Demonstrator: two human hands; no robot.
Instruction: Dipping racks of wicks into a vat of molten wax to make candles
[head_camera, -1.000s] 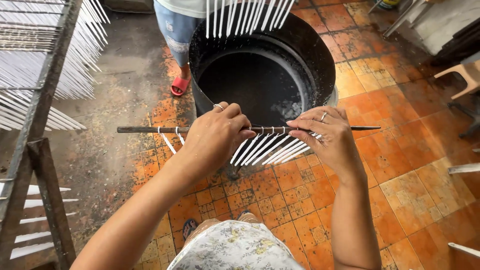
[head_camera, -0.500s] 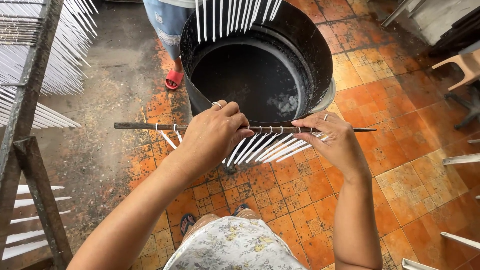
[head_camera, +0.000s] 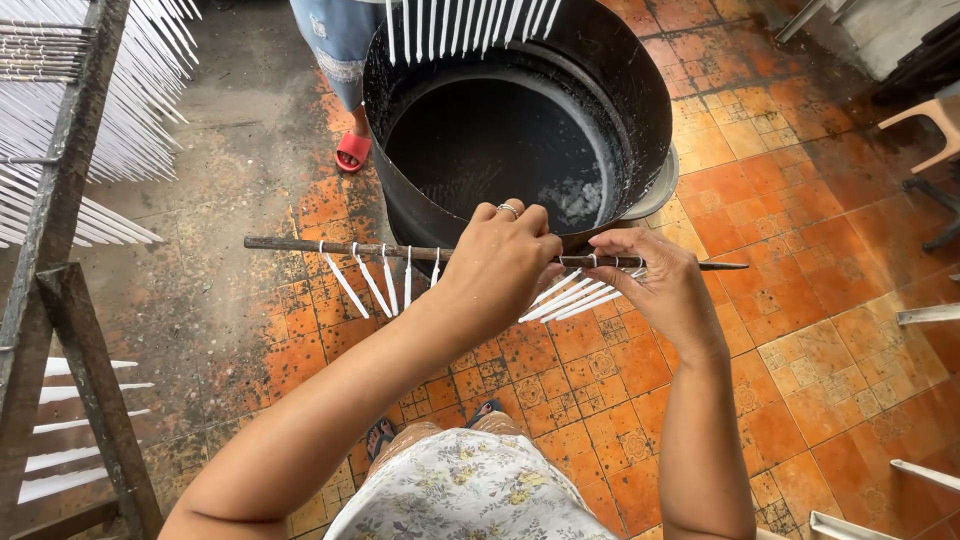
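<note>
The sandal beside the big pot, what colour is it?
Red; the sandal shows in the head view, left of the black pot.

Even, soft daylight, apparently from above and to the right, where the orange tiled floor (head_camera: 800, 330) is brightest; the grey floor at left is dimmer. Shadows are faint and diffuse. The inside of the black vat (head_camera: 500, 140) is very dark, with a small pale glare on the liquid surface. Focus is sharp at centre; the white sticks on the rack (head_camera: 60, 200) at left fan out with wide-angle distortion.
</note>
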